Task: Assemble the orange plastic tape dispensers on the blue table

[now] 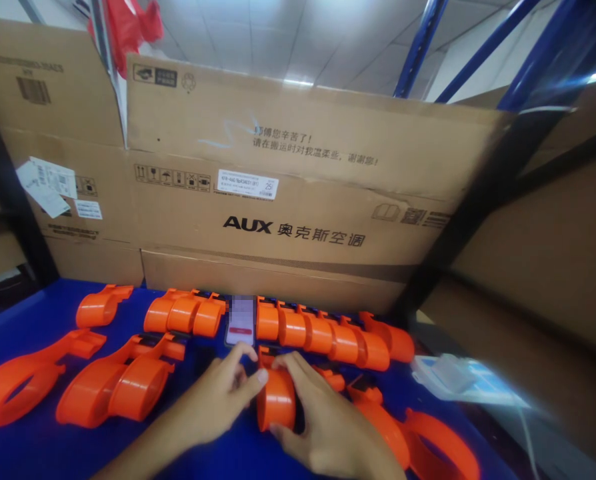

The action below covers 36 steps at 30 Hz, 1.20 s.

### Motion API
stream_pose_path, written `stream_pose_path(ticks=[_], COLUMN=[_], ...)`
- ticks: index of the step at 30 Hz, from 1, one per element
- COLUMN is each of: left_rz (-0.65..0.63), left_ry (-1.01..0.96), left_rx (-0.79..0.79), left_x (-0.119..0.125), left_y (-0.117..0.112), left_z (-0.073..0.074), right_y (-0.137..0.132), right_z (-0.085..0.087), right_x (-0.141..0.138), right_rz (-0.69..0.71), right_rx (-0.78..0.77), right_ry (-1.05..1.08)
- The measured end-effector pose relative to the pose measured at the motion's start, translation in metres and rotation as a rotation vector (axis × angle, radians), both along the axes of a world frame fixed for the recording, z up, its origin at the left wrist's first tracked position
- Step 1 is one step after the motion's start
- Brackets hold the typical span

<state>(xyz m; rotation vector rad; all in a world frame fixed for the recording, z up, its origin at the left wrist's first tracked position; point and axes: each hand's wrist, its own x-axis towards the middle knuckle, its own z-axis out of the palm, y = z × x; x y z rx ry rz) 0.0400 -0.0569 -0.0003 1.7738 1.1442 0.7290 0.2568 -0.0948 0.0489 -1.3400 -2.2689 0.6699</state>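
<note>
Between both hands stands an orange plastic ring-shaped part with a short arm at its top. My right hand is wrapped around its right side, fingers near the top and thumb at the lower edge. My left hand is at its left, thumb tip close to or touching the ring's edge, index finger apart from the thumb. Its other fingers are curled and partly hidden. Behind the ring runs a row of similar orange parts. A phone with a lit screen stands just beyond my left hand.
Several more orange parts lie on the blue tabletop, left and right. A large cardboard sheet walls off the back. A black post rises at right, near a pale plastic item with a cable.
</note>
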Motion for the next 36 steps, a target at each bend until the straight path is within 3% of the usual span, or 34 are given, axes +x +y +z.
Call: stream_pose_path(ticks=[4,10,15,18,22,24,27,29,32,36], left_rz=[0.021,0.000,0.025,0.169,0.471,0.605,0.697,0.707,0.693,0.716], left_ry=[0.036,-0.054,0.076,0.299,0.648,0.890,0.951,0.948,0.905,0.859], left_rx=[0.176,0.220,0.450,0.592,0.581,0.448,0.335,0.267,0.237,0.287], left_x=[0.000,0.002,-0.011,-0.048,-0.136,-0.184,-0.236,-0.254,-0.262,-0.261], left_y=[-0.003,-0.005,-0.015,-0.002,0.046,0.070,0.091,0.095,0.095,0.093], left_z=[0.004,0.009,0.037,0.065,0.093,0.094,0.081,0.069,0.057,0.063], right_y=[-0.001,0.004,0.014,0.017,0.020,0.021,0.022,0.022,0.020,0.013], right_z=[0.000,0.001,-0.002,-0.003,-0.004,-0.005,-0.006,-0.006,-0.004,-0.001], right_x=[0.000,0.002,0.000,-0.001,0.001,0.003,0.004,0.003,0.000,-0.008], right_rz=[0.007,-0.024,-0.092,-0.076,-0.091,-0.082,-0.062,-0.052,-0.027,0.026], right_rx=[0.042,0.263,0.420,0.469,0.538,0.568,0.597,0.601,0.555,0.397], right_ry=[-0.048,-0.080,0.007,0.080,0.153,0.186,0.223,0.234,0.225,0.084])
